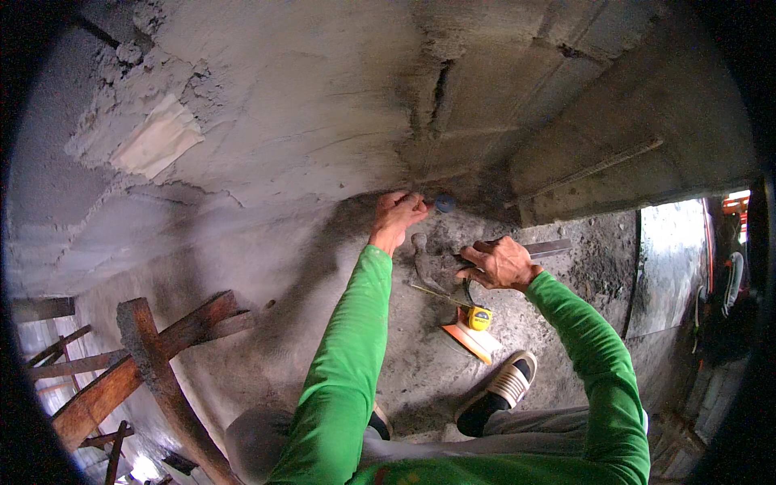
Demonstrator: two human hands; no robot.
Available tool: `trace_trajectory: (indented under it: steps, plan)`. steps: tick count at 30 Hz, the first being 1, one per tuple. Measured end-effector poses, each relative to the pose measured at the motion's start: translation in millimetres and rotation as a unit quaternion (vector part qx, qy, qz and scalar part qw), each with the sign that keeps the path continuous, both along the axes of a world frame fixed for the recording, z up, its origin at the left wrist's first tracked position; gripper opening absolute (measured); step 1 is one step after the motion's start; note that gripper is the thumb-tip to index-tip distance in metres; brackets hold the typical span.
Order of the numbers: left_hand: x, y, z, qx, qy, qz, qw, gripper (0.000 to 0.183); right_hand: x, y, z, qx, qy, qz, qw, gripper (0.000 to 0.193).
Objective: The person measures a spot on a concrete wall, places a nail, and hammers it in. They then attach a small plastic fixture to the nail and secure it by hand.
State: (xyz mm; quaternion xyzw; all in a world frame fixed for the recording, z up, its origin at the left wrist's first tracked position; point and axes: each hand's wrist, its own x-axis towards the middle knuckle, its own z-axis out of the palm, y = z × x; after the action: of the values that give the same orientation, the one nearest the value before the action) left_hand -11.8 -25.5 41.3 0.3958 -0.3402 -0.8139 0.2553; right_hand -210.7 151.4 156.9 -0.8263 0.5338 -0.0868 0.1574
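Observation:
My left hand (396, 217) reaches out against the grey plastered wall (323, 105), fingers pinched on something small that I cannot make out, beside a small blue round piece (444, 203). My right hand (501, 264) is shut on the handle of a hammer (430, 263), whose dark head points left, just below the left hand. Both arms wear green sleeves. On the floor under the right hand lie a yellow tape measure (480, 318), its blade pulled out to the left, and an orange float (469, 339).
Rough wooden props (145, 364) lean at the lower left. A pale patch (158, 141) sticks to the wall at upper left. My shoe (501, 388) rests on the dusty concrete floor (566, 315). A bright opening (671, 259) is on the right.

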Motion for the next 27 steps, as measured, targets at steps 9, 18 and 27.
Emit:
trace_trajectory:
  steps: [9, 18, 27]
  plan:
    - [1, -2, 17, -0.06, -0.142, -0.04, 0.987, 0.017, 7, -19, 1, 0.029, 0.069, -0.11, 0.991, 0.037]
    - [1, -8, -7, -0.025, -0.016, -0.047, 0.998, 0.014, 52, 13, 26, 0.178, -0.073, -0.171, 0.966, 0.051]
    - [4, -17, -12, -0.085, -0.003, -0.092, 0.992, 0.016, 33, 11, 46, 0.237, 0.141, -0.118, 0.954, 0.05]
